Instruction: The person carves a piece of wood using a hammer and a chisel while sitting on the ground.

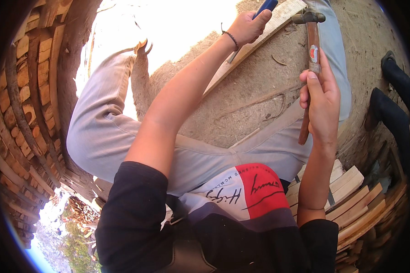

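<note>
Two things are being held, one in each grip, over earthen ground (255, 109).

In the head view, a hammer (313, 54) is being grasped partway along its brown wooden handle by the right grip (321, 93), with the thumb being laid against the wood and the metal head being pointed away from the body, near the far end of a pale plank (230, 66). A dark-blue object (266, 6), partly cut off by the upper edge, is being clasped by the left grip (251, 28); its kind cannot be told. The plank is being seen slanting between the grey trousers (100, 123), passing behind the left wrist. Stacked wood (25, 95) is being shown at the left, loose boards (351, 193) near the right forearm, and another person's dark-clad legs (398, 129) at the right.
</note>
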Motion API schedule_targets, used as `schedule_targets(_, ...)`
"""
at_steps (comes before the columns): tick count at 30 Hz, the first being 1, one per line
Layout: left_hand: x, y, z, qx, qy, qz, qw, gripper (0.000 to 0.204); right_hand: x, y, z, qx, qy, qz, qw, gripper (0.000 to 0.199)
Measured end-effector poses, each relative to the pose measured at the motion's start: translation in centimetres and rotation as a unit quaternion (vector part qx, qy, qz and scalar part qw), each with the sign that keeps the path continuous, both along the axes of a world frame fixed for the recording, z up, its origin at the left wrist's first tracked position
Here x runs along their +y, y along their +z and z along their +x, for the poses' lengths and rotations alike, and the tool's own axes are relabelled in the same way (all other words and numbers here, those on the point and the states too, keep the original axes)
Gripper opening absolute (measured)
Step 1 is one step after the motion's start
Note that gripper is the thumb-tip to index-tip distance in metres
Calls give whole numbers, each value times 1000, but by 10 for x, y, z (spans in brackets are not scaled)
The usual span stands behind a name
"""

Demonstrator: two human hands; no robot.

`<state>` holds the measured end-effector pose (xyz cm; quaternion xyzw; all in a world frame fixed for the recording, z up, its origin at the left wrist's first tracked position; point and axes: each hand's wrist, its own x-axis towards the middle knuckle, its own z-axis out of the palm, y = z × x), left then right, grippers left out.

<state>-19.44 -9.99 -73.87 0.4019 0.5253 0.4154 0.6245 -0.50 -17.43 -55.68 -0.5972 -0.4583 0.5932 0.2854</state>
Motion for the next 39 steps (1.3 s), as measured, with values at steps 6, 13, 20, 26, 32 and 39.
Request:
schedule_targets(6,-3,-1,5,8,-59,41,997,64,7,9,8,-66,70,-28,995,48)
schedule_targets(13,-2,17,-2,-21,-121,-16,992,66,35,17,15,-150,103,39,983,45)
schedule_targets(20,-3,22,14,32,-160,8,987,65,48,11,18,-183,31,111,976,44)
schedule_targets(26,1,13,15,54,-142,10,988,67,50,-1,25,-226,60,66,970,43)
schedule_targets(32,0,15,17,49,-171,-15,984,65,71,0,33,-224,100,20,969,43)
schedule_targets(39,3,6,18,66,-168,-33,983,68,76,-14,38,-268,102,38,957,43)
